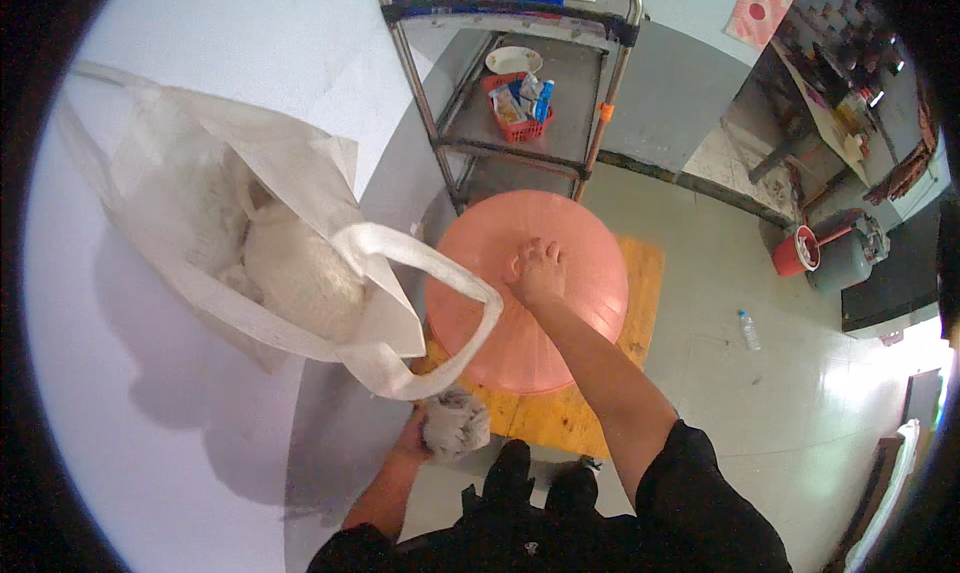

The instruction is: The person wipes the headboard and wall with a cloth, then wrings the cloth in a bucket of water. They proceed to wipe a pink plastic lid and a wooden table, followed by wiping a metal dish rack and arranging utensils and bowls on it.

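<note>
A large pink dome-shaped cover [480, 325] rests on a yellow wooden surface [637, 273] in front of me. My right hand [541, 273] is at its crown, with thumb and fingers curled in around the top; anything beneath the palm is hidden. Lower down and to the left, my left hand [415, 434] grips a crumpled greyish plastic bundle [456, 424]. Above that hand, a white fabric tote bag [277, 134] gapes beside the wall, its loop handle reaching over the cover's left edge. Pale, translucent plastic bundles [300, 262] fill the bag.
Behind the cover stands a metal-framed trolley [592, 142], with a red plastic basket [525, 130] of packets and a white plate [514, 60] on its shelf. A plastic bottle [748, 331] lies on the floor at right. Farther off are a red bucket [793, 254] and a gas cylinder [844, 265].
</note>
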A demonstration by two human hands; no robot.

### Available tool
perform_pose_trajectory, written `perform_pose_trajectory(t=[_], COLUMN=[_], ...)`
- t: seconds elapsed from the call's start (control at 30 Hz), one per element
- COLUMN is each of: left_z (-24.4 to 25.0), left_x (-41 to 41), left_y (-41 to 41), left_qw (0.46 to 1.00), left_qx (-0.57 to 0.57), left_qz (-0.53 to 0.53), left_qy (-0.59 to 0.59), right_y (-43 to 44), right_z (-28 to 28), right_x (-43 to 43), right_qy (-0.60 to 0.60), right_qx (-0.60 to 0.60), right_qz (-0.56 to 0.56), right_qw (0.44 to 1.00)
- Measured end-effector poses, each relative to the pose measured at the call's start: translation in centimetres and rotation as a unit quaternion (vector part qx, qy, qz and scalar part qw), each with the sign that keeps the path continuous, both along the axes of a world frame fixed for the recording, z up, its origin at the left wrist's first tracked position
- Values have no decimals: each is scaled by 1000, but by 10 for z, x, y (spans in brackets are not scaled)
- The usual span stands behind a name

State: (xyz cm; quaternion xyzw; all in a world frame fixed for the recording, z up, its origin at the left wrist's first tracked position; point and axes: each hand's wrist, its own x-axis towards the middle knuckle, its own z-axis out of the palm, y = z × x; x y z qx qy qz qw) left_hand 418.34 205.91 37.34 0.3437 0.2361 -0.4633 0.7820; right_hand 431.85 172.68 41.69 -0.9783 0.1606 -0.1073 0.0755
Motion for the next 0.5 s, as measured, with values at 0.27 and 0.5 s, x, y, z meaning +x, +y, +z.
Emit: perform_pose_trajectory(t=[0.27, 0.5], left_z=[-92, -115], left_x=[13, 48], left_y=[3, -15], left_qw=[994, 975], left_qx=[28, 207], left_qz=[95, 73], left_qy=[37, 16], right_y=[-34, -61], right_z=[-3, -32], right_x=[-10, -49], right_qy=[-31, -193], right_qx=[163, 330], right_qz=[61, 10], right_qw=[984, 924])
